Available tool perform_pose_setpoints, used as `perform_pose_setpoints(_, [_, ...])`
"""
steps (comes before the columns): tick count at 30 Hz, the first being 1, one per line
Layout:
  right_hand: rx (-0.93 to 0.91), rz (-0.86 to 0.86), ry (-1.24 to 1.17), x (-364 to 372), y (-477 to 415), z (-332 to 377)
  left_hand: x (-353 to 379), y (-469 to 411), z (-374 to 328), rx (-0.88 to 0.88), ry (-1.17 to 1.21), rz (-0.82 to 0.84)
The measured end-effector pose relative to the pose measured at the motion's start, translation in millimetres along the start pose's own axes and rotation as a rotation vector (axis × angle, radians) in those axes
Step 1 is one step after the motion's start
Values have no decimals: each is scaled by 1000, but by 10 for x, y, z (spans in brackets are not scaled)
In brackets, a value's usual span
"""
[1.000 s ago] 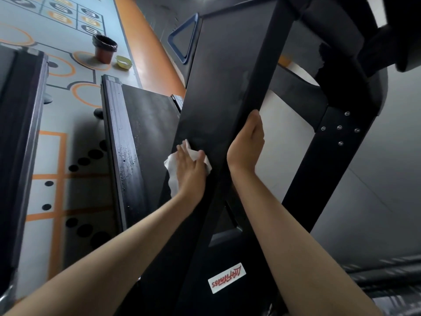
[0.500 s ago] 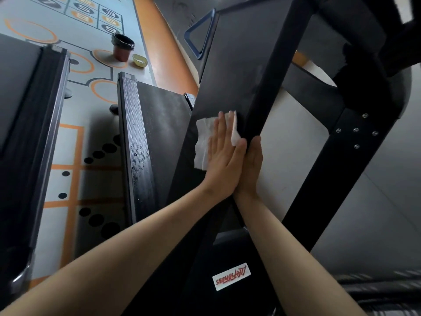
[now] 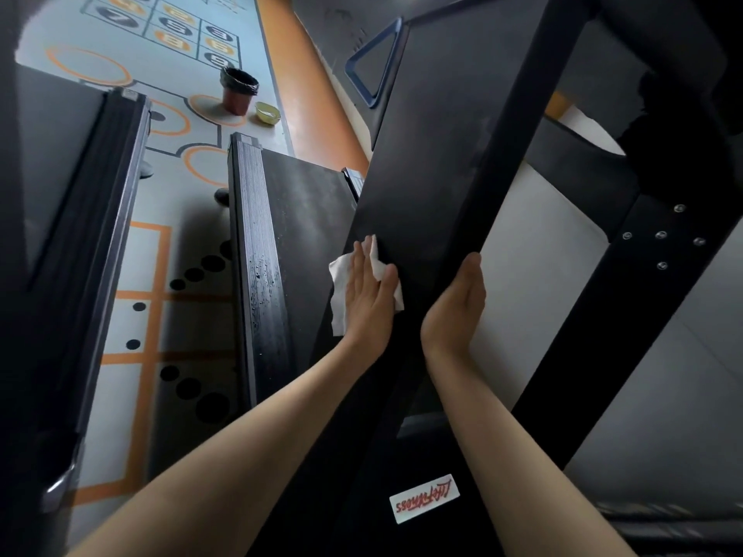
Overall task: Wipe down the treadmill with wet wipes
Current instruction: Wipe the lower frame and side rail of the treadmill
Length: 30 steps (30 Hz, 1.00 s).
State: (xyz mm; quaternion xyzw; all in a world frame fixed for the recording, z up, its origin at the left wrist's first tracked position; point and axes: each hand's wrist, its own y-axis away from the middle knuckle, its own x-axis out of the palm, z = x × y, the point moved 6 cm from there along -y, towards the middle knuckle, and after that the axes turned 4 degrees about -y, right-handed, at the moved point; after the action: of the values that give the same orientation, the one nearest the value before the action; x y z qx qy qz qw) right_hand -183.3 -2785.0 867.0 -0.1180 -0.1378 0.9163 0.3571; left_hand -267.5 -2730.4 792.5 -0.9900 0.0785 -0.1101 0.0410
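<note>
The black treadmill fills the middle of the view, and its broad slanted upright panel (image 3: 434, 162) runs from lower centre to upper right. A white wet wipe (image 3: 339, 291) lies flat against the panel's left part. My left hand (image 3: 368, 297) presses on the wipe with straight fingers. To its right, my right hand (image 3: 454, 307) rests against the panel's right edge, fingers extended, holding nothing. The treadmill belt (image 3: 305, 235) and its ribbed side rail (image 3: 261, 267) lie below to the left.
A second black treadmill (image 3: 72, 235) stands at the far left. On the patterned floor beyond sit a brown pot with a black liner (image 3: 238, 92) and a small yellow bowl (image 3: 268, 113). Another black upright with bolts (image 3: 651, 251) crosses at right.
My left hand slid the wipe down and to the left on the panel, away from my right hand. The right hand stays on the panel's edge. The view shifted.
</note>
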Motion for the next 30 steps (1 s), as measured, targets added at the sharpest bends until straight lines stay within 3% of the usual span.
perform_pose_setpoints(6, [-12,-55,111,-5,38,14,-117,25,325,-156,-101,-45])
perform_pose_setpoints(12, [-28,-66,143,-3,37,-1,-183,90,718,-268,-59,-55])
perform_pose_setpoints(17, [-26,-69,135,-3,14,-18,-239,277,1016,-483,0,-162])
perform_pose_setpoints(24, [-21,-62,86,27,42,-56,-101,449,721,-335,-66,-95])
perform_pose_setpoints(30, [17,-30,-6,-68,303,-360,91,603,181,-67,-51,20])
